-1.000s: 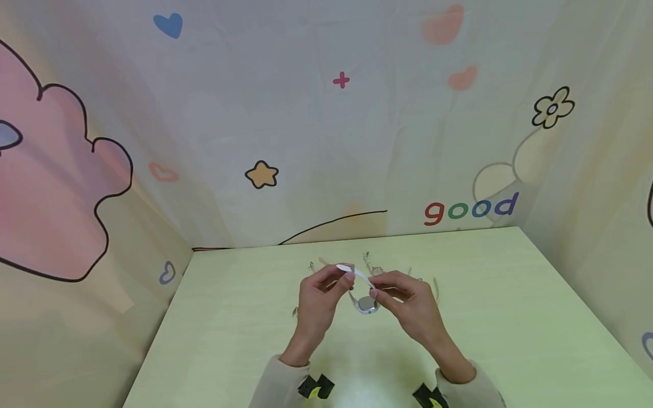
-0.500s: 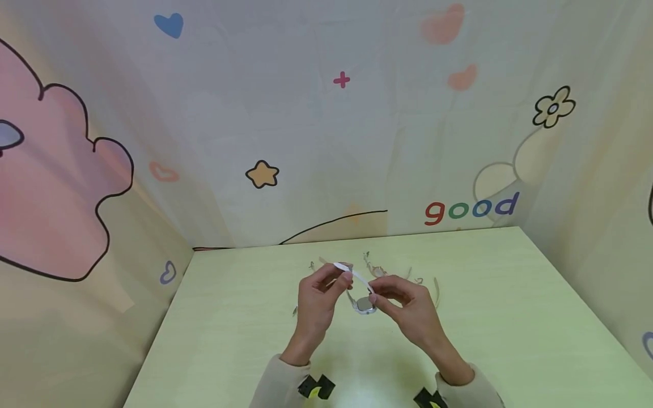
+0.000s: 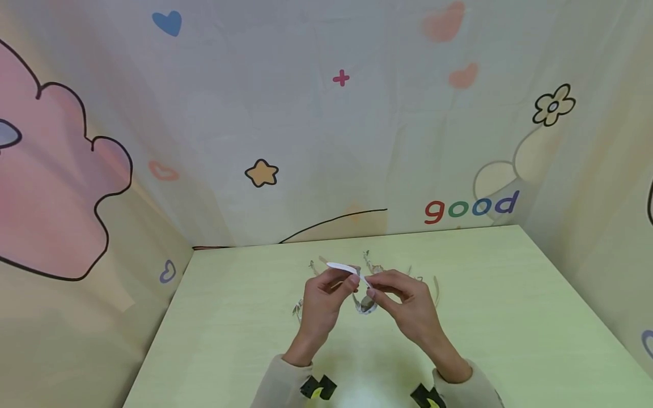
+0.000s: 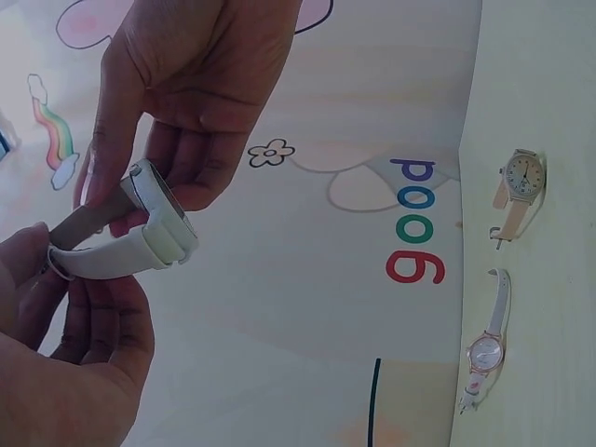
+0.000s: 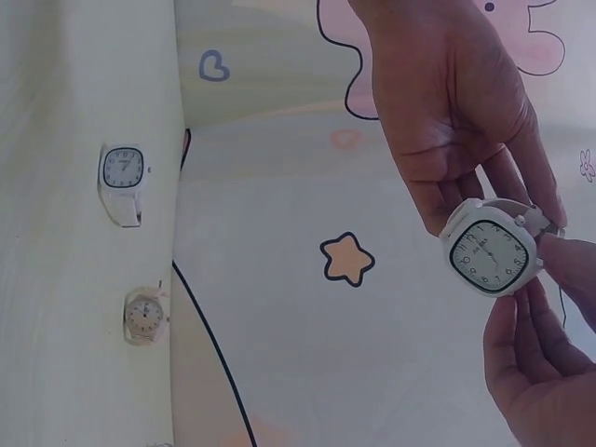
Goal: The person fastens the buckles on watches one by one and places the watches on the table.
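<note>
Both hands hold a white wristwatch up above the table. In the head view, my left hand (image 3: 322, 303) pinches one part of the strap, with a white strap end sticking out past its fingers. My right hand (image 3: 412, 303) pinches the strap from the other side. The watch (image 3: 366, 307) hangs below the fingertips with its strap bent into a loop. Its squarish dial, with black rim and numerals, shows in the right wrist view on the watch (image 5: 489, 253). Fingers partly cover the place where the strap ends meet, so whether it is fastened is hidden.
Several other watches lie on the light table (image 3: 229, 340) behind and beside the hands. Among them are a beige-strapped watch (image 4: 524, 177), a pale watch with a round dial (image 4: 485, 354), a white square watch (image 5: 123, 168) and a small pinkish watch (image 5: 144, 315). A printed curtain stands behind.
My left hand has shifted slightly right, toward the right hand. The white strap end now lies flatter and reaches further left, and the watch dial has tilted. Both hands keep their hold.
</note>
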Demonstrator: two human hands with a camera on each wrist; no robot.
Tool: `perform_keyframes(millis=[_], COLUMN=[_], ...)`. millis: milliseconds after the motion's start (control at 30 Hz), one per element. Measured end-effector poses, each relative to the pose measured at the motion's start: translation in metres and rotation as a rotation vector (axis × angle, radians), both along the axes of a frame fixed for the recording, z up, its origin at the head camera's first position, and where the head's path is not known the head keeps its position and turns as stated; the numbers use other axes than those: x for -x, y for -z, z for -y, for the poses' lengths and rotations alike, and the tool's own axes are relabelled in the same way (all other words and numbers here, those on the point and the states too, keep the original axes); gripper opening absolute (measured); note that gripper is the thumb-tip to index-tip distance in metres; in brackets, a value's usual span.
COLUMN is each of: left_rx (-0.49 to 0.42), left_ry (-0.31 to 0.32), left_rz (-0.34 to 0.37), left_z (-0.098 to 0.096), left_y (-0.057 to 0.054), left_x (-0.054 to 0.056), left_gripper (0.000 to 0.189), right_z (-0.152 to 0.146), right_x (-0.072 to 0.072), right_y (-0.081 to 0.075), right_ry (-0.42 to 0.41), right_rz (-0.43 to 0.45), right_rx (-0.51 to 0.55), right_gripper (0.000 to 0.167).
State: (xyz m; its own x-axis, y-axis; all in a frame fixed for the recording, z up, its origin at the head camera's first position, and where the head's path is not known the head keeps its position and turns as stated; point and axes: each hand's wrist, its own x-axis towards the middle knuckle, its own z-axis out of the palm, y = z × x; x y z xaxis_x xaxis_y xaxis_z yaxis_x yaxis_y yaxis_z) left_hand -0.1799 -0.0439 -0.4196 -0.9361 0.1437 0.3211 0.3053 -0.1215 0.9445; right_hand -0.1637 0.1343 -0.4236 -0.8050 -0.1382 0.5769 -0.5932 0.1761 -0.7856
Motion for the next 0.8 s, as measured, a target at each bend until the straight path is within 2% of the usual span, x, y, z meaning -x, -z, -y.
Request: perform_keyframes(millis=[367,600,800], left_rx=[0.058,0.039,0.022], left_ry=[0.013,0.044,0.052], left_rz=[-0.022,-0.031,-0.02], left_z=[0.0,-0.0003,-0.0017], left_y=[0.0004,0.0025,0.0043], left_x=[-0.0012,-0.0007,-0.001], left_gripper=[0.022,0.019,0.022], right_z=[0.0006,0.0015,0.0006], right_x=[0.0012,0.0009,0.0], right_y=[-0.0032,-0.0023,-0.0017], right_ry=[0.005,0.004,0.032], right_rz=[-0.051,-0.035,-0.014], right_rx=[-0.016,-0.023,-0.092], right_gripper=[0.021,0.02,0.018])
